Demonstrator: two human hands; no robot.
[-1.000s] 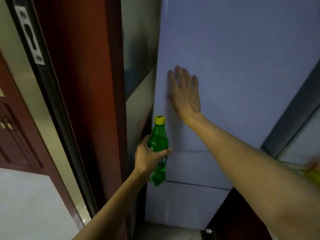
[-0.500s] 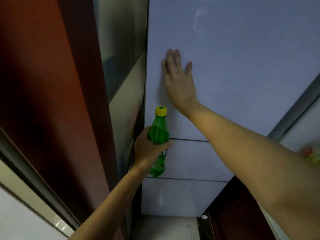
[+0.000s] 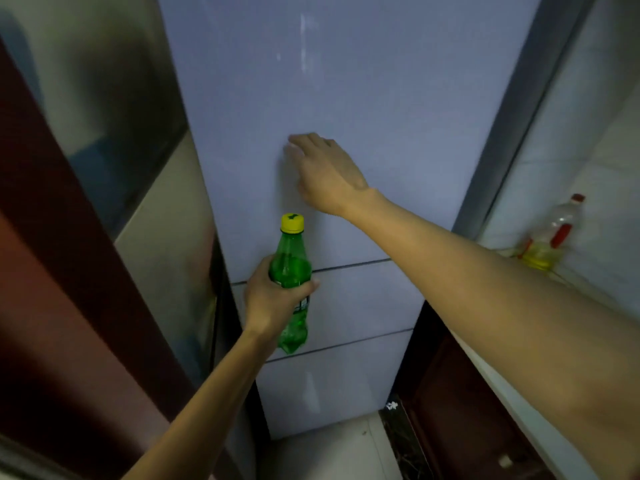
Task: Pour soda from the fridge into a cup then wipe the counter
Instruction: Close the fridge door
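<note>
A green soda bottle (image 3: 290, 268) with a yellow cap stands upright in my left hand (image 3: 268, 297), which grips it around the middle in front of the fridge. The fridge (image 3: 363, 98) is pale blue-grey and all its doors look closed. My right hand (image 3: 327, 171) hovers at the upper door with fingers loosely curled, fingertips near or on the surface, holding nothing. No cup is in view.
A dark red door frame (image 3: 69, 271) stands to the left of the fridge. On the right, a counter edge (image 3: 519, 393) over dark red cabinets carries a clear oil bottle (image 3: 550, 237) with a red cap against a white tiled wall. Pale floor shows below.
My right hand has lifted from lying flat on the fridge door and drawn back a little, fingers now curled. The view has swung right, bringing the counter and oil bottle into sight.
</note>
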